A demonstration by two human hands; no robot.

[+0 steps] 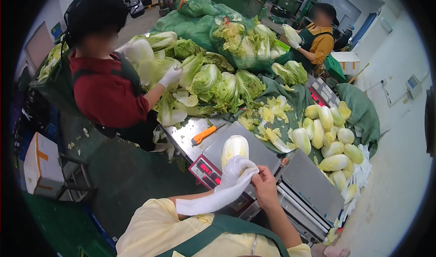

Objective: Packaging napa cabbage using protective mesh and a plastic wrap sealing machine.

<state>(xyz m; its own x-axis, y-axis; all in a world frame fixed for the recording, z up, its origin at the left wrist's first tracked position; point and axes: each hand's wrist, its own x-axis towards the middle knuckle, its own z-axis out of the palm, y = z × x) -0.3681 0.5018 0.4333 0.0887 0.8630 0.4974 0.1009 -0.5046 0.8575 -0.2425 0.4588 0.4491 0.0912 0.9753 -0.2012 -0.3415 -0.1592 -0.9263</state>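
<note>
My left hand [233,175], in a white glove, holds the end of a long white sleeve [211,200]. Its ribbed end hangs towards my left forearm; whether it is knit or foam net I cannot tell. With bare fingers, my right hand [267,185] pinches the sleeve's other end, close to the left fingers. Just beyond them a trimmed napa cabbage [235,147] lies on the metal pan of a weighing scale [218,144], partly hidden by the glove. The scale's red display [206,168] is lit. An orange-handled knife [206,134] rests left of the pan.
Untrimmed napa cabbages [207,81] and green mesh sacks [194,25] heap up ahead. Trimmed cabbages [323,127] and white sleeves [362,172] lie at right, beside a metal-topped machine [310,182]. A co-worker in red [105,76] handles leaves at left; another [315,39] holds a cabbage.
</note>
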